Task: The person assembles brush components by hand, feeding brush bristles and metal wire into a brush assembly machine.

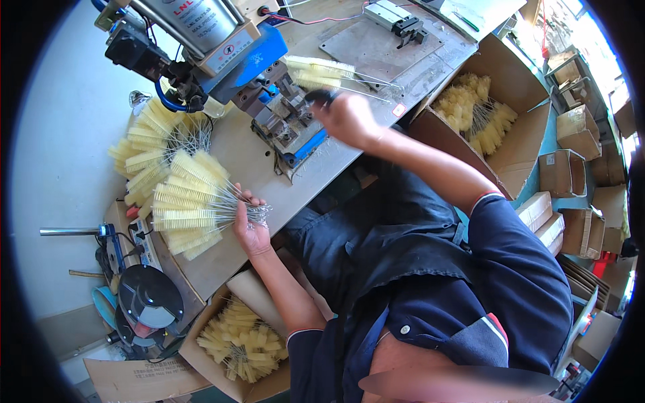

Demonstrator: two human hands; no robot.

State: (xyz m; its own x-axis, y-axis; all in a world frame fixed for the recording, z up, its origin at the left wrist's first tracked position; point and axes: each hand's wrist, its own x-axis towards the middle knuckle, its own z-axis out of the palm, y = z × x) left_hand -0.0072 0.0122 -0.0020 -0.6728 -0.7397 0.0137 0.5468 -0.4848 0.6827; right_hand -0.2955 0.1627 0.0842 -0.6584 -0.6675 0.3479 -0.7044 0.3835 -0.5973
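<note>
My left hand [252, 225] is closed around the looped wire handles of a bundle of bottle brushes [191, 201]. Their pale yellow bristle heads fan out to the left over the bench edge. Beside a blue and metal bench press [282, 117], my right hand [349, 121] is bent closed at a small black object [320, 99], too smeared by motion to name. A few more bottle brushes [319, 70] lie on the bench just beyond that hand, their wires pointing right. The press's clamping fixture sits between my two hands.
More brushes [164, 134] are heaped on the bench's left side. Open cartons of brushes stand at the right [514, 144] and below the bench's near-left edge [259, 363]. A metal slide [396, 20] is mounted at the back. A round black device [151, 295] stands lower left.
</note>
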